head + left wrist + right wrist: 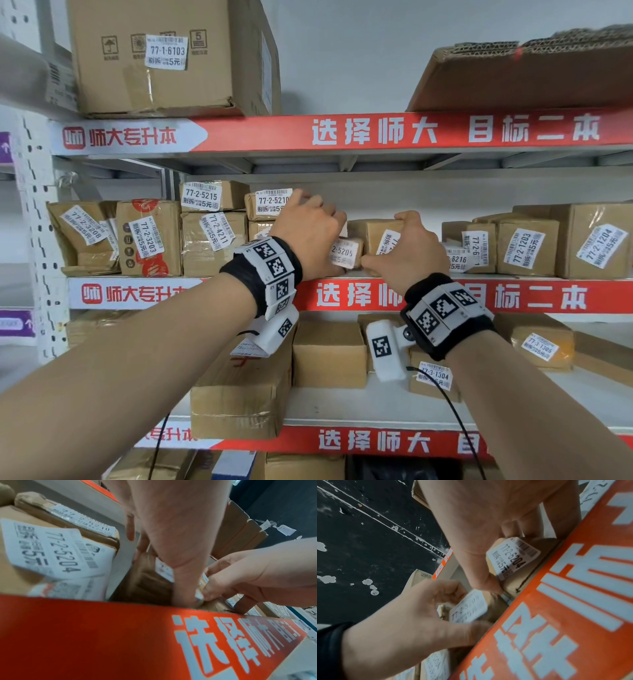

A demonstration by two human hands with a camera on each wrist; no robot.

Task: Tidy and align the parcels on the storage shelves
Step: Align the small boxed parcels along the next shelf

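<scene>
On the middle shelf, my left hand grips the small parcel; my right hand grips the neighbouring parcel, fingers curled.

The metal shelf unit is carrying cardboard parcels on every level. On the top board, one big box is standing at the left and a flat carton is lying tilted at the right. The middle board, with its red front strip, is holding a row of small labelled boxes standing side by side. Below, a long box is sticking out over the edge.
</scene>
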